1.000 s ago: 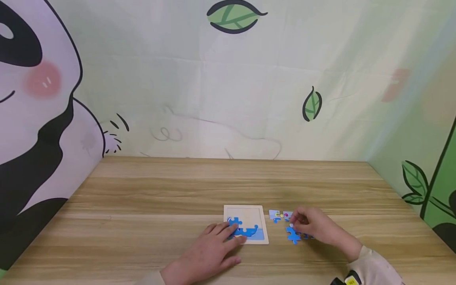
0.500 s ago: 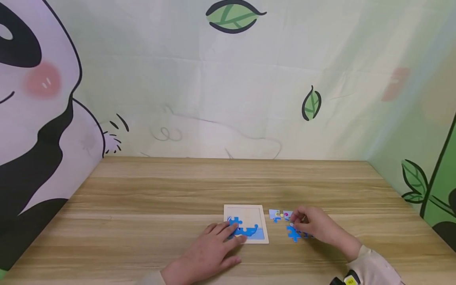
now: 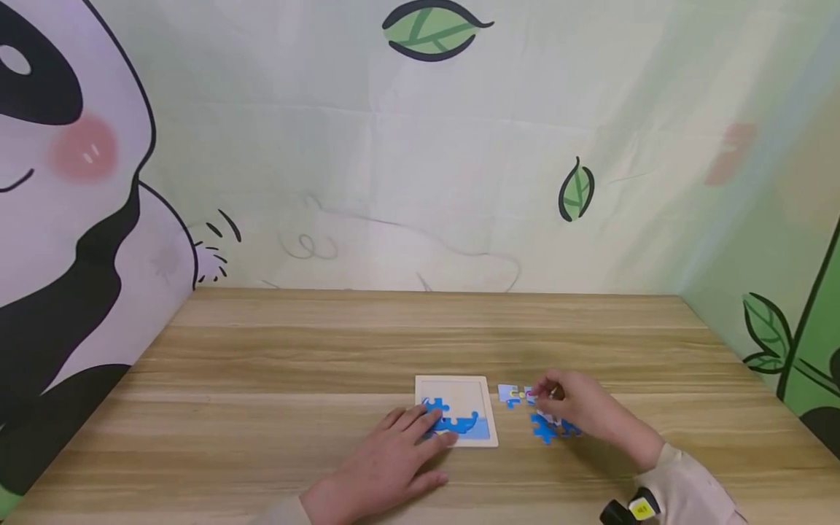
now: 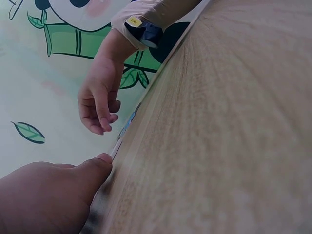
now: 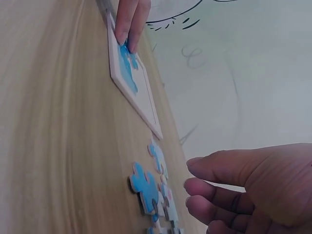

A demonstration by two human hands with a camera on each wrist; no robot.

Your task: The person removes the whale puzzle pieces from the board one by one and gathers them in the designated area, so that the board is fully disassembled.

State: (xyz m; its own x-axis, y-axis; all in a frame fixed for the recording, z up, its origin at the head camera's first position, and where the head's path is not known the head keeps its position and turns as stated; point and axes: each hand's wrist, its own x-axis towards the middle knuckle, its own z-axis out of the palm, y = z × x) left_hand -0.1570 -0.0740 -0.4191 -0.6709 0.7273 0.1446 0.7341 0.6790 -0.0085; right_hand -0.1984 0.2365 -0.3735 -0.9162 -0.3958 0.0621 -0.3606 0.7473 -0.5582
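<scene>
My left hand (image 3: 387,463) lies with spread fingers on a square wooden puzzle frame (image 3: 491,410), fingertips over the blue jigsaw pieces (image 3: 466,424) in its lower part. The right wrist view shows two of its fingers (image 5: 127,22) pressing there. To the right, my right hand (image 3: 580,405) hovers above loose jigsaw pieces, fingers loosely bent. Nothing sits between thumb and fingers in the right wrist view, where the hand (image 5: 258,183) is beside a blue piece (image 5: 144,187). Part of the loose group is hidden under the hand in the head view.
Light-blue jigsaw pieces (image 3: 507,394) lie on the wooden table (image 3: 295,350) just right of the frame. A printed cloth wall (image 3: 426,168) with a panda and leaves rises behind the table. A black device with a yellow label (image 3: 643,507) is on the right wrist.
The right hand has risen slightly and shifted left, uncovering more of the loose pieces. A blue loose piece moved slightly away from the person. The left hand stays on the frame.
</scene>
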